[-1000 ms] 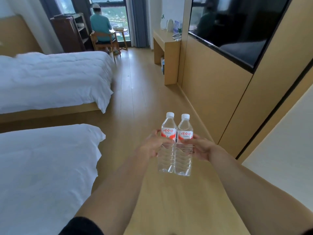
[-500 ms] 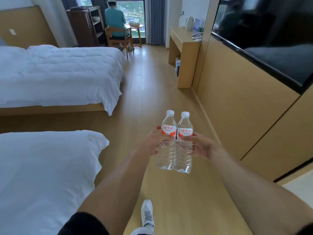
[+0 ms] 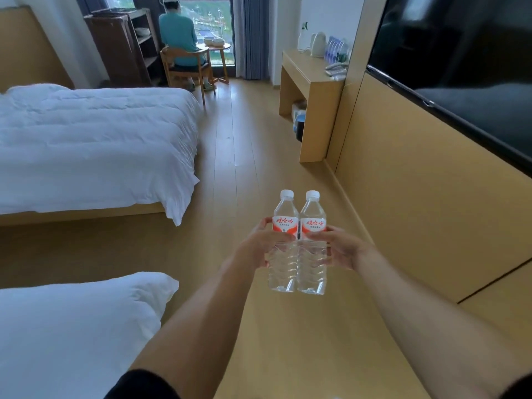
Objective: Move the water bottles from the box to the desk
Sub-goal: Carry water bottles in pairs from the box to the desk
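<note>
Two clear water bottles with white caps and red-and-white labels stand upright side by side in front of me, held above the wooden floor. My left hand [image 3: 260, 249] grips the left bottle [image 3: 283, 260] at its middle. My right hand [image 3: 338, 249] grips the right bottle [image 3: 312, 263] the same way. The two bottles touch each other. The wooden desk [image 3: 309, 73] stands ahead on the right against the wall, with a kettle [image 3: 318, 44] and several bottles [image 3: 335, 48] on top. The box is out of view.
Two white beds fill the left side, the far bed [image 3: 95, 145] and the near bed [image 3: 74, 335]. A wood-panelled wall with a dark screen [image 3: 460, 70] runs along the right. A person sits on a chair [image 3: 187, 70] by the window. A bin [image 3: 299, 128] sits under the desk.
The view has advanced down the aisle and the desk has come closer. Both hands keep the same hold on the two bottles.
</note>
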`<state>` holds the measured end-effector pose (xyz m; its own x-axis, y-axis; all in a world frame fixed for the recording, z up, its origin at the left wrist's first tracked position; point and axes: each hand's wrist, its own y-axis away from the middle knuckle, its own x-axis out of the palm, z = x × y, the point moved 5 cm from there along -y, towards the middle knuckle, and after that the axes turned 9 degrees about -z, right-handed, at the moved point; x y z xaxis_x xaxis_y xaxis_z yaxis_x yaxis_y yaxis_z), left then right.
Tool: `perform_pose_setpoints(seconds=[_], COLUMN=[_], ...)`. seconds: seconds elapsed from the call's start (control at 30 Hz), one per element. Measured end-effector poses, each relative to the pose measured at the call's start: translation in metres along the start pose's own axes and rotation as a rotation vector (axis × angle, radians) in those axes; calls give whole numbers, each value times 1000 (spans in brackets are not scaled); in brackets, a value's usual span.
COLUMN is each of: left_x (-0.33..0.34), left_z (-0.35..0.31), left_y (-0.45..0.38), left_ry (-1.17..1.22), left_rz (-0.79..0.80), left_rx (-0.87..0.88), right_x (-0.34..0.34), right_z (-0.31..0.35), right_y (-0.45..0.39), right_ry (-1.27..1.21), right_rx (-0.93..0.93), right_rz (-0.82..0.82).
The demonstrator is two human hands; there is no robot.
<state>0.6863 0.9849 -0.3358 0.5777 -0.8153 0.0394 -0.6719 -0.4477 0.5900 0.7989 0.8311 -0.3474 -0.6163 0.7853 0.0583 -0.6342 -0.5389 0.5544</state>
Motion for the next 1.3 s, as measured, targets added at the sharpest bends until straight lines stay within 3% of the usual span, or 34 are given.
perform_pose_setpoints(seconds=[0.4,0.7,1.0,1.3], left_x=[-94,-147,-180,-245], left_z=[-88,-152,-260,-294], left_y=[-126,-221,-324,-397], left_ry=[65,153,257,336], left_rz=[-106,-271,-400,-475], left_rx=[-2,46,83,49], right_x=[91,147,184,251], right_z=[94,165,280,323], right_y=[-157,-283,-422,-509], right_ry=[36,133,233,329], right_rx=[13,26,34,82], right_rz=[100,253,353,438])
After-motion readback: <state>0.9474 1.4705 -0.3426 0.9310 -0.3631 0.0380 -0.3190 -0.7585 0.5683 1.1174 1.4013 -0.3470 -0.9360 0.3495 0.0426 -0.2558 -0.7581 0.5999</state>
